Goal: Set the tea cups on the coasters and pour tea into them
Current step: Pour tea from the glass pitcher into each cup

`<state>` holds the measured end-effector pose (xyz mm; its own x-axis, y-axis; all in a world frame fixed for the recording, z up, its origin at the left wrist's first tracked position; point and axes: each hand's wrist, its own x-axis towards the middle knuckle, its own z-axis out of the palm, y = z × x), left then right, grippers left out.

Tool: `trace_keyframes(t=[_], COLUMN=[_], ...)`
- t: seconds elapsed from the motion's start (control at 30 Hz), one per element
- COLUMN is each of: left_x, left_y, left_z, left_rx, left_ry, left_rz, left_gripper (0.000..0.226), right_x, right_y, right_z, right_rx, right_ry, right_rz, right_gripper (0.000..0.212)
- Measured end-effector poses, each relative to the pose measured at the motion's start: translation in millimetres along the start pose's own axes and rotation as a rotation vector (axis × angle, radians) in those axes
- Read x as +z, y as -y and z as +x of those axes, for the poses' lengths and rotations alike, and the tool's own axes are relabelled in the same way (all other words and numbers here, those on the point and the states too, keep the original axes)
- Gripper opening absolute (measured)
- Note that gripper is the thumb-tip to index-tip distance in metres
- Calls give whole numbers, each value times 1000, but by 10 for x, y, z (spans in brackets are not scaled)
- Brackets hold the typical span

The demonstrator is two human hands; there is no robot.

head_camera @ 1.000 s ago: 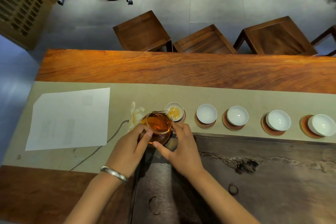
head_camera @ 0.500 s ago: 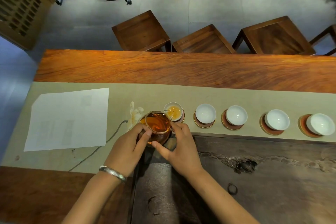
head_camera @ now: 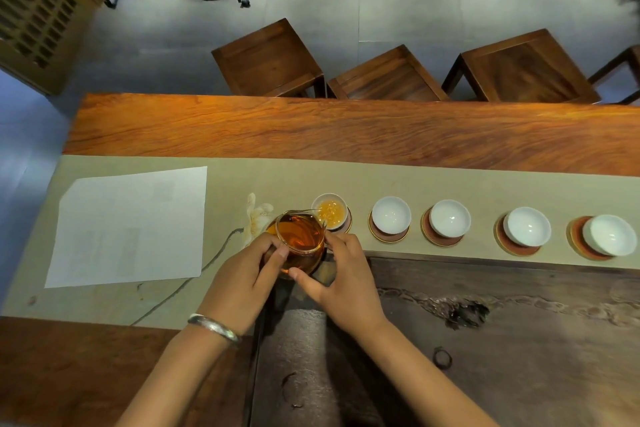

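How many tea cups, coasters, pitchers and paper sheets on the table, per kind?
Tea cups: 5 (first, the only one with tea)
Coasters: 5 (one)
Glass pitcher: 1, in both hands' grip
Paper sheet: 1
Total: 12

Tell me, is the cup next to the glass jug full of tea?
Partly: amber tea covers the bottom of the cup, below its rim.

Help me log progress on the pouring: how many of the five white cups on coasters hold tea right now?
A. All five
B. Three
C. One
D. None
C. Only the leftmost cup, under the glass pitcher spout, holds amber tea; the other four cups show white insides.
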<state>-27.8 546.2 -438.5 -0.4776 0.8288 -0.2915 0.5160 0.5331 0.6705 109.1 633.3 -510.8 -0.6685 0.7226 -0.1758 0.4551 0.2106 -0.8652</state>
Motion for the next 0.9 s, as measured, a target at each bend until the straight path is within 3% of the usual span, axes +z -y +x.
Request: trace_keyframes(t=[0.9], left_x=[-13], left_y=[-2], left_z=[3], left_rx=[6], left_ry=[1], left_rz=[3], left_gripper=[16], right_x=[6], right_y=[-1], right_z=[-1], right_rx=[-3], right_ry=[-11], right_rz=[2], right_gripper=[76])
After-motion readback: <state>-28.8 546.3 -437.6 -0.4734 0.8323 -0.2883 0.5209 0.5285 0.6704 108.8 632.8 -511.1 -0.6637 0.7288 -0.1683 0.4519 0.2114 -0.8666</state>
